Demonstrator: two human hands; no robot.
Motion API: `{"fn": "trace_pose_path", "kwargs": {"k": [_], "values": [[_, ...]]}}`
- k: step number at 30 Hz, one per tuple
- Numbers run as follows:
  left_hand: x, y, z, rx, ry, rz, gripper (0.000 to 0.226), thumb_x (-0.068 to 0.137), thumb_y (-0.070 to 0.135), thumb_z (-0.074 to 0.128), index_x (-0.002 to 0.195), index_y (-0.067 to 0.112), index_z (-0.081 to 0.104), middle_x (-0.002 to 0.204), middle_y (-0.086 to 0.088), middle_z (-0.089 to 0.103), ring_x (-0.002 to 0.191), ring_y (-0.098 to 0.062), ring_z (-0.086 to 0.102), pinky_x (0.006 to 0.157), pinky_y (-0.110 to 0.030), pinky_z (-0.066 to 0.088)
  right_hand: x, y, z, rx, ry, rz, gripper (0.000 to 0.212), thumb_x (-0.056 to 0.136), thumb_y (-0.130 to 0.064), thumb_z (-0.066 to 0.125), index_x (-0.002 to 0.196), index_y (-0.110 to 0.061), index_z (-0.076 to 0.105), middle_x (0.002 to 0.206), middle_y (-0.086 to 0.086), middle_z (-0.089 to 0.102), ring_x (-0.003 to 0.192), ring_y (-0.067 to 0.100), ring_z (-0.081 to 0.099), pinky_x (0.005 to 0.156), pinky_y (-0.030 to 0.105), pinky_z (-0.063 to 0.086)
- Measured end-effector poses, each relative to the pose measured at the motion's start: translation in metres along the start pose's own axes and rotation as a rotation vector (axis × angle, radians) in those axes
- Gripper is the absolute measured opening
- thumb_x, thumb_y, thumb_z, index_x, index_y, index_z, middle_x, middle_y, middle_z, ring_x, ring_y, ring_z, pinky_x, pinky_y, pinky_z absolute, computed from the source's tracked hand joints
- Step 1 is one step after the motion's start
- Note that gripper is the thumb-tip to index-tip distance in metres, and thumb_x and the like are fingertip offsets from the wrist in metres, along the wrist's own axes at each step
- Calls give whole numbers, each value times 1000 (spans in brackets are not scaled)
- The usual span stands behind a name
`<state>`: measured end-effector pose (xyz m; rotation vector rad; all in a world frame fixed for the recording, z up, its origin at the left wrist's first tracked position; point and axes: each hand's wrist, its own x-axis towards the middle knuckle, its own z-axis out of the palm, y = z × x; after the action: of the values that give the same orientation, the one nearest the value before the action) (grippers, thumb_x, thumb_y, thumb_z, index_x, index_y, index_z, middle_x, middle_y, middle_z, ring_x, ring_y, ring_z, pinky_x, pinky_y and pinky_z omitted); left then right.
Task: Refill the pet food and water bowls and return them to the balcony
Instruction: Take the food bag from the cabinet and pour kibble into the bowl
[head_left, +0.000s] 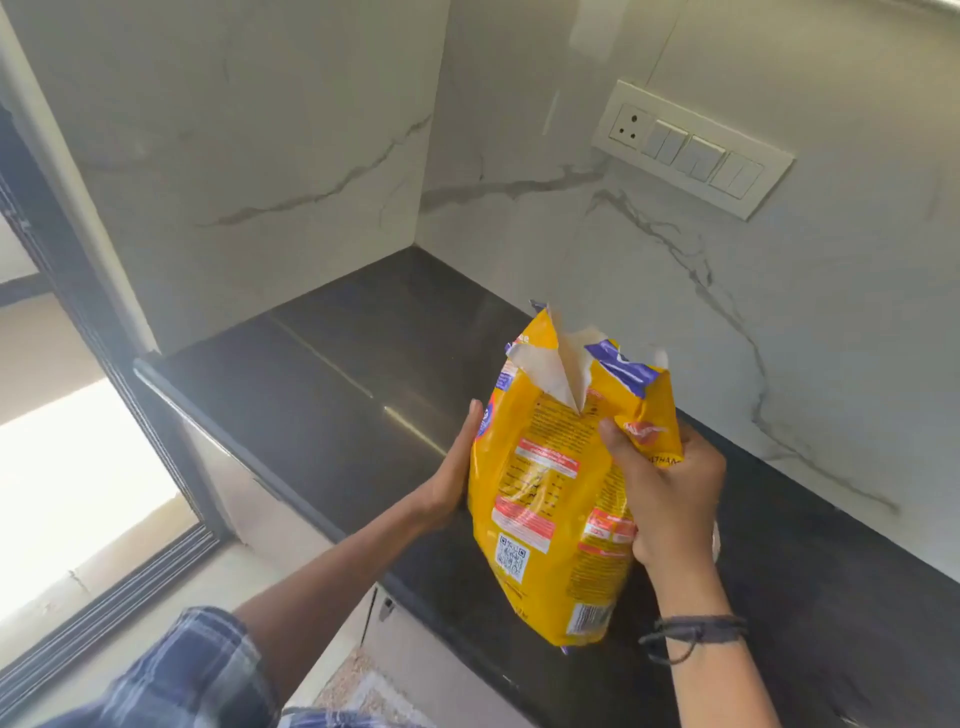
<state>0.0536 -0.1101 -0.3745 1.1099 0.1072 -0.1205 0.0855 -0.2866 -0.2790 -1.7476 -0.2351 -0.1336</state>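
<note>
A yellow pet food bag (545, 499) with red and blue print stands upright over the black countertop (332, 395). Its top is torn open and shows a white inner lining. My left hand (452, 478) presses flat against the bag's left side, fingers extended. My right hand (670, 493) grips the bag's upper right part, with a dark band around that wrist. No bowls are in view.
White marble-look walls meet in a corner behind the counter. A white switch and socket panel (691, 148) is on the right wall. A dark-framed sliding door (104, 364) with bright daylight beyond is at the left. Cabinet fronts run below the counter edge.
</note>
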Motion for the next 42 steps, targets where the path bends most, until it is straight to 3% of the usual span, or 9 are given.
{"fn": "trace_pose_path", "kwargs": {"k": [6, 11, 18, 22, 27, 31, 36, 39, 42], "values": [[-4, -42, 34, -112, -53, 28, 110, 45, 98, 51, 128, 25, 53, 114, 5, 76, 105, -18, 73, 84, -31, 60, 15, -4, -38, -66, -95, 100, 11, 82, -24, 79, 87, -27, 70, 80, -10, 77, 75, 11, 75, 65, 33, 59], [-10, -66, 60, -153, -100, -25, 111, 46, 95, 58, 132, 24, 51, 122, -1, 73, 111, -24, 70, 92, -41, 58, 20, -2, -67, -108, -133, 199, 10, 83, -23, 77, 88, -27, 69, 76, -10, 76, 70, 10, 75, 58, 28, 56], [-5, -78, 92, -236, -7, -129, 107, 43, 96, 58, 129, 33, 57, 121, 2, 73, 112, -21, 70, 86, -33, 59, 52, 5, -74, -221, -241, 339, 10, 84, -16, 76, 85, -24, 70, 72, -5, 76, 62, 14, 74, 60, 31, 55], [1, -88, 101, -264, 17, -162, 110, 42, 99, 52, 132, 36, 58, 126, 2, 71, 117, -21, 67, 96, -39, 55, 70, 14, -72, -298, -303, 400, 11, 84, -14, 76, 87, -23, 70, 79, 0, 77, 70, 19, 74, 64, 34, 57], [8, -95, 104, -297, 33, -217, 112, 40, 100, 51, 131, 36, 58, 126, 0, 71, 116, -22, 68, 92, -39, 56, 85, 25, -65, -348, -364, 456, 11, 85, -14, 76, 90, -22, 70, 84, 2, 76, 74, 20, 74, 62, 32, 55], [10, -96, 106, -361, 26, -236, 110, 40, 98, 54, 129, 34, 60, 123, 0, 73, 113, -22, 70, 77, -31, 61, 94, 31, -61, -384, -411, 499, 12, 85, -15, 75, 91, -24, 70, 84, 1, 76, 75, 20, 74, 62, 32, 55], [14, -96, 105, -377, 47, -265, 114, 36, 98, 56, 129, 34, 59, 121, 1, 73, 111, -21, 70, 78, -32, 61, 103, 34, -52, -402, -458, 515, 13, 85, -12, 75, 88, -23, 71, 83, 2, 77, 70, 18, 74, 60, 31, 56], [17, -98, 104, -393, 38, -288, 113, 35, 97, 58, 129, 34, 61, 121, -1, 73, 111, -22, 71, 76, -33, 62, 107, 32, -47, -387, -524, 546, 11, 84, -16, 75, 94, -20, 74, 88, 8, 78, 77, 26, 76, 73, 40, 61], [18, -99, 108, -417, 65, -306, 101, 40, 97, 56, 119, 36, 70, 119, -2, 74, 108, -22, 72, 78, -37, 62, 111, 31, -43, -388, -583, 556, 25, 80, -23, 78, 104, -18, 73, 94, 8, 78, 85, 28, 76, 84, 48, 59]]}}
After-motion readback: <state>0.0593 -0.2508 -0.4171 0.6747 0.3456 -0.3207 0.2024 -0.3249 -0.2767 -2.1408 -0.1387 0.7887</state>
